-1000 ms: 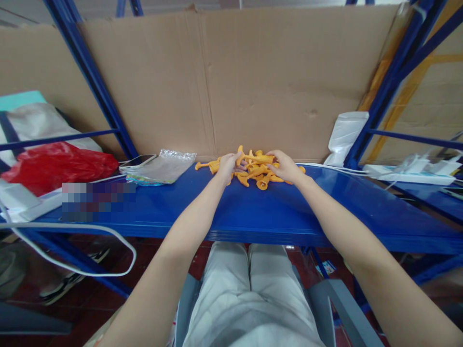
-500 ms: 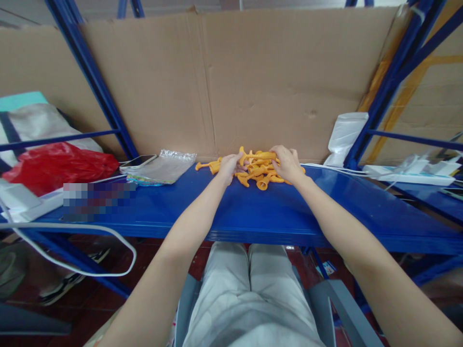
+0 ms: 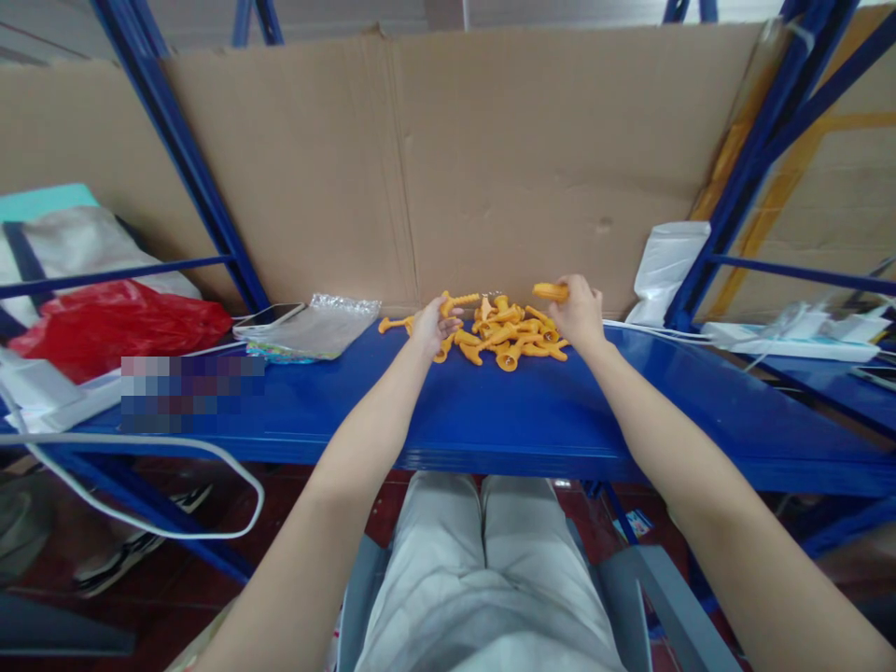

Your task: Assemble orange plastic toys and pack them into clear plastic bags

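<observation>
Between the thumb and fingers of my left hand (image 3: 432, 327) is a yellow-orange plastic screw with a crosswise handle (image 3: 458, 302), its threaded shaft pointing right. My right hand (image 3: 580, 306) grips a thicker yellow-orange plastic piece (image 3: 550, 292), raised over the right side of the pile; my fingers cover its right end. Below and between my hands lies a heap of similar yellow-orange plastic parts (image 3: 508, 334), some with flared round ends and some curved. Another T-shaped yellow part (image 3: 393, 324) lies left of my left hand.
The parts lie on a blue metal shelf (image 3: 490, 420) backed by a cardboard sheet (image 3: 525, 168). Left are a clear plastic bag (image 3: 329, 331), a phone (image 3: 272, 319) and a red bag (image 3: 119, 322). A white pouch (image 3: 668, 271) and a power strip (image 3: 791, 341) stand right.
The threaded screw and the thicker piece, end to end between my hands before, are now apart. My right hand has moved right with the thicker piece; my left has shifted slightly left.
</observation>
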`<action>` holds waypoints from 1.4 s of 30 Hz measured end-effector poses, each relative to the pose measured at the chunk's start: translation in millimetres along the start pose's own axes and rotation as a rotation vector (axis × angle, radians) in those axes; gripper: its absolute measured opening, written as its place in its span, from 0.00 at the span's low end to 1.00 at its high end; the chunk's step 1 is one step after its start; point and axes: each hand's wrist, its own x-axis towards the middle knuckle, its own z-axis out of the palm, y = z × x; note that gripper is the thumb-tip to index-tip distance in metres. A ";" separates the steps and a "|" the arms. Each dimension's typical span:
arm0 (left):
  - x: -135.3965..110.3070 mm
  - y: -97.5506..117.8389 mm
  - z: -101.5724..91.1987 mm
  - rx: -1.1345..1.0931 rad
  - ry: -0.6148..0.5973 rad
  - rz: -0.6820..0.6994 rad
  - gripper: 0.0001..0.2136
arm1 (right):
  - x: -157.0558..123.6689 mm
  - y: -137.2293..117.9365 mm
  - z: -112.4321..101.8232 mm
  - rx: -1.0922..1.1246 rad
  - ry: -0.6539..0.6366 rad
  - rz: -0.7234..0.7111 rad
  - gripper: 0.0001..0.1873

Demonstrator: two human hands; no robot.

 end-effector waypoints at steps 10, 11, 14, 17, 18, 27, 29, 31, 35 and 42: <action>-0.9 -2.2 2.9 0.024 -0.005 -0.026 0.08 | -11.0 48.0 -7.3 -0.178 -0.105 0.543 0.14; -0.7 -2.3 2.7 0.024 -0.005 -0.027 0.07 | -13.2 52.5 -7.9 -0.190 -0.148 0.601 0.14; -1.5 -2.3 2.7 0.022 -0.006 -0.027 0.07 | -18.5 60.9 -8.9 -0.221 -0.293 0.770 0.14; -3.4 -1.8 3.6 0.025 0.001 -0.026 0.08 | -21.1 62.5 -9.3 -0.257 -0.417 0.859 0.19; -3.9 -1.6 3.8 0.029 0.002 -0.026 0.08 | -21.5 62.0 -9.3 -0.263 -0.426 0.859 0.21; -1.9 -2.7 3.1 0.048 -0.018 -0.033 0.08 | -24.4 59.4 -10.0 -0.291 -0.372 0.849 0.27; -1.9 -3.0 3.2 0.049 -0.014 -0.035 0.08 | -25.2 61.4 -9.5 -0.305 -0.367 0.829 0.24; -2.4 -3.0 3.5 0.047 -0.015 -0.034 0.08 | -25.1 63.7 -8.5 -0.331 -0.375 0.812 0.21; -3.6 -2.6 3.8 0.040 -0.024 -0.036 0.08 | -22.8 68.0 -6.0 -0.341 -0.421 0.847 0.20; -2.9 -3.4 3.4 0.036 -0.032 -0.027 0.08 | -22.2 69.3 -6.1 -0.319 -0.473 0.802 0.15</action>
